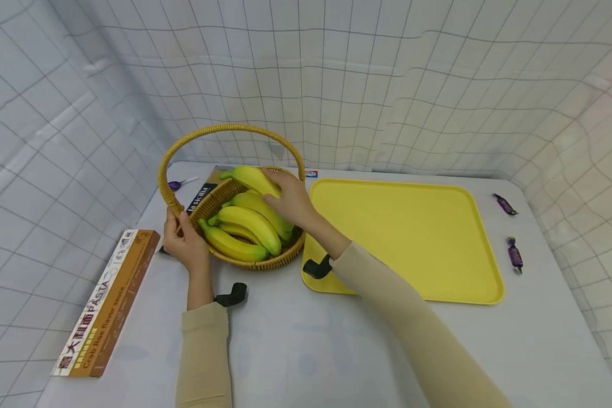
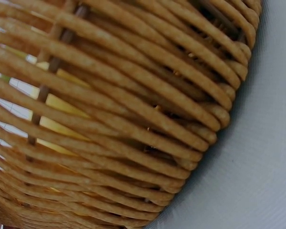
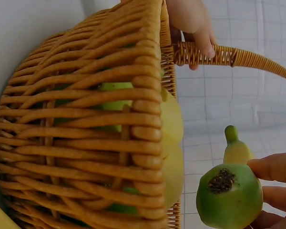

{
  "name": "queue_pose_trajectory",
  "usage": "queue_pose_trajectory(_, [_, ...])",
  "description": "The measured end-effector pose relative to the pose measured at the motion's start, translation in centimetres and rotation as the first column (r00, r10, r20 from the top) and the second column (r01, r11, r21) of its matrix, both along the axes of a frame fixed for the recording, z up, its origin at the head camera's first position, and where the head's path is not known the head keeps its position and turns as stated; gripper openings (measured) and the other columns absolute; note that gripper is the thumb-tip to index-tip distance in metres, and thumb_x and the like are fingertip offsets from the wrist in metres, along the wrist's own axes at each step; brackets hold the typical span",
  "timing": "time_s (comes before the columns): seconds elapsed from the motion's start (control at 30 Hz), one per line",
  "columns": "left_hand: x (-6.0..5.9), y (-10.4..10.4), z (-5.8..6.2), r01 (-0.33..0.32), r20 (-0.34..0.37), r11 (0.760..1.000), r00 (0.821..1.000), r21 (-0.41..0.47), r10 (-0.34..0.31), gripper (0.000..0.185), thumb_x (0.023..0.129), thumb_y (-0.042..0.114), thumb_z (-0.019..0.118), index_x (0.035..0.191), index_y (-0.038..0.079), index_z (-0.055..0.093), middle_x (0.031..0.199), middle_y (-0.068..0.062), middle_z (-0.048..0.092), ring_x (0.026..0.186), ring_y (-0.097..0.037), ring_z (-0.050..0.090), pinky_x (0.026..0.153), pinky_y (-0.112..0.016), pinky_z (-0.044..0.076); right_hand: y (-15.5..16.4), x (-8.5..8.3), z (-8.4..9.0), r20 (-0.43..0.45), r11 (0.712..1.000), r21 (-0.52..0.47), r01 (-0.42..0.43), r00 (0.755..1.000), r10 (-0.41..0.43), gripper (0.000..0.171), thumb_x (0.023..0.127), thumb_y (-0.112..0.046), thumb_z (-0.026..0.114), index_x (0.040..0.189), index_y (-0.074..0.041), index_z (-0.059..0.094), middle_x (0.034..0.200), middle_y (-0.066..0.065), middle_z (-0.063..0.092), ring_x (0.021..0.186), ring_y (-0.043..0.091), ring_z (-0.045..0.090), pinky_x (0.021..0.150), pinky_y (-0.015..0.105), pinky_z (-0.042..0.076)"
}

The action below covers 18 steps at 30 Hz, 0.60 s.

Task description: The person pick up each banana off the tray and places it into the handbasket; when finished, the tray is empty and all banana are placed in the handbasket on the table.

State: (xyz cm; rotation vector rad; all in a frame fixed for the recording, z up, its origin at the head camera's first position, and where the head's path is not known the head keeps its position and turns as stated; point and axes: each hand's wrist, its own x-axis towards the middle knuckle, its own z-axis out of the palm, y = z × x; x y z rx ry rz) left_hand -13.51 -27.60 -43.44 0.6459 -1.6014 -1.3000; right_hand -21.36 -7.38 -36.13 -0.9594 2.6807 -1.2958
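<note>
A wicker basket [image 1: 280, 262] with a tall arched handle [image 1: 233, 129] stands at the back left of the table, with several bananas [image 1: 252, 224] in it. My left hand [image 1: 187, 242] grips the lower left end of the handle, where it joins the rim. A banana [image 1: 252, 179] is held in my right hand [image 1: 293, 198], above the others at the back of the basket. In the right wrist view this banana [image 3: 230, 195] shows its dark blossom end, clear of the rim, with thumb and fingers round it. The woven wall [image 2: 109, 105] fills most of the left wrist view.
A yellow tray [image 1: 403, 243] lies right of the basket. Two purple-wrapped candies [image 1: 514, 254] sit beyond it. On the left lies a pasta box [image 1: 107, 306]; a purple lollipop [image 1: 175, 185] and a dark-labelled package [image 1: 202, 197] are behind the basket.
</note>
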Motion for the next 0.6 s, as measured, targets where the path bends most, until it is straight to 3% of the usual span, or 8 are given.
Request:
queue_pose_trajectory(0.17, [-0.1, -0.5, -0.6, 0.016, -0.02, 1.0, 1.0, 0.006, -0.016, 0.033, 0.1, 0.016, 0.053, 0.13, 0.004, 0.063, 0.119, -0.014, 0.066, 0.102, -0.004, 0.056, 0.088, -0.019, 0.045, -0.8, -1.6, -1.1, 0.069, 1.0, -0.001, -0.007, 0.998, 0.007, 0.057, 0.095, -0.014, 0.062, 0.147, -0.009, 0.042, 0.147, 0.011, 0.049, 0.133, 0.027, 0.047, 0.103, 0.037, 0.045])
queue_pose_trajectory(0.4, [-0.1, -0.4, -0.6, 0.015, -0.014, 1.0, 1.0, 0.007, -0.015, 0.034, 0.1, 0.017, 0.053, 0.131, 0.005, 0.062, 0.121, -0.014, 0.066, 0.105, -0.007, 0.056, 0.09, -0.02, 0.046, -1.3, -2.2, -1.5, 0.145, 0.999, 0.031, 0.01, 0.989, -0.014, 0.055, 0.097, -0.012, 0.058, 0.149, -0.01, 0.04, 0.15, 0.01, 0.045, 0.137, 0.026, 0.042, 0.107, 0.037, 0.041])
queue_pose_trajectory(0.6, [0.7, 1.0, 1.5, 0.007, -0.01, 1.0, 1.0, -0.001, -0.007, 0.033, 0.101, 0.012, 0.051, 0.129, -0.001, 0.062, 0.119, -0.019, 0.065, 0.102, -0.005, 0.056, 0.089, -0.019, 0.045, -1.8, -2.5, -1.9, 0.219, 0.998, 0.051, 0.03, 0.975, -0.04, 0.053, 0.097, -0.011, 0.057, 0.149, -0.01, 0.041, 0.153, 0.009, 0.042, 0.14, 0.025, 0.039, 0.107, 0.037, 0.041])
